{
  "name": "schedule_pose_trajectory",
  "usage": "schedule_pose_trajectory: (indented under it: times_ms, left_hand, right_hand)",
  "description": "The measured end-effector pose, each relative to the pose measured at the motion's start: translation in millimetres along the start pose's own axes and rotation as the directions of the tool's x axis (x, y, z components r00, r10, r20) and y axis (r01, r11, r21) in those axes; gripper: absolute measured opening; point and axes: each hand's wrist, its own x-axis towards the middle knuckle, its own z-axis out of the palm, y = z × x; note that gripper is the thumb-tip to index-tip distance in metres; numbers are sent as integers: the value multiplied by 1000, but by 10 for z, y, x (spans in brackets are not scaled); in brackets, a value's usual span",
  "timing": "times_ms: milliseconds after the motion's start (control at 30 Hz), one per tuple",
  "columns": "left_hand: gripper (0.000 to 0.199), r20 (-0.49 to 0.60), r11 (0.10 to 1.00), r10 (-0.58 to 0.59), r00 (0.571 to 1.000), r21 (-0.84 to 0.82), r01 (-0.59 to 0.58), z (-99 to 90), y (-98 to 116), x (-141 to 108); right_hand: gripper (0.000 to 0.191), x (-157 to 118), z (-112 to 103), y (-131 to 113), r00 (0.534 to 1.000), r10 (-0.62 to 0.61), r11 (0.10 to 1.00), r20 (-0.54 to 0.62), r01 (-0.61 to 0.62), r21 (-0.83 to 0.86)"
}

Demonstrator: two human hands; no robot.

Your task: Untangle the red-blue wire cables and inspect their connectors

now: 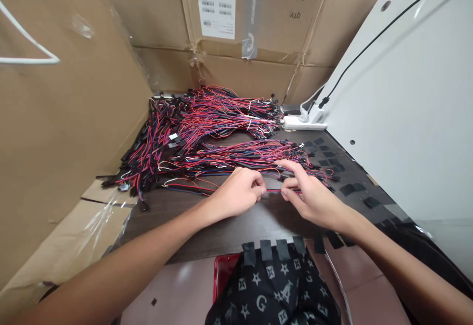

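Observation:
Both hands are over the dark table, on one thin red and dark wire bundle that spans the gap between them. My left hand is closed on it, fingertips pinched together. On the right, my right hand pinches the same bundle between thumb and a finger, with the index finger stretched out above. Just behind the hands lies a row of red, blue and black wires. Farther back is a larger wire pile, and more wires are heaped at the left.
Black tape pieces stick to the table's right side, and others hang at the front edge above a patterned black cloth. A white power strip sits at the back right. Cardboard and a white panel enclose the table.

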Motion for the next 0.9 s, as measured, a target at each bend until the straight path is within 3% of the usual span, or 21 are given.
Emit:
schedule_pose_trajectory:
  times_ms: [233, 400, 467, 567, 700, 900]
  left_hand:
    - [14, -114, 996, 35, 993, 79, -26, 24, 8, 23]
    - [15, -140, 996, 52, 989, 78, -42, 30, 16, 14]
    - [15, -149, 997, 62, 987, 60, -54, 34, 15, 15]
    - [16, -152, 998, 62, 986, 35, -57, 45, 14, 24]
    - [14, -152, 998, 54, 987, 34, -50, 56, 14, 31]
    - [14, -157, 999, 38, 987, 13, -37, 46, 16, 28]
  right_hand:
    - [53, 48, -34, 14, 999, -7, 999, -53, 9, 49]
    - [24, 71, -130, -47, 941, -110, 991, -319, 80, -107]
    - [11, 73, -147, -96, 919, -138, 989, -369, 105, -108]
    - [7, 91, -128, -147, 940, -128, 992, -317, 125, -30]
    - [7, 153, -56, -136, 979, -37, 998, -203, 45, 33]
    - [10, 210, 9, -105, 990, 16, 999, -143, -10, 45]
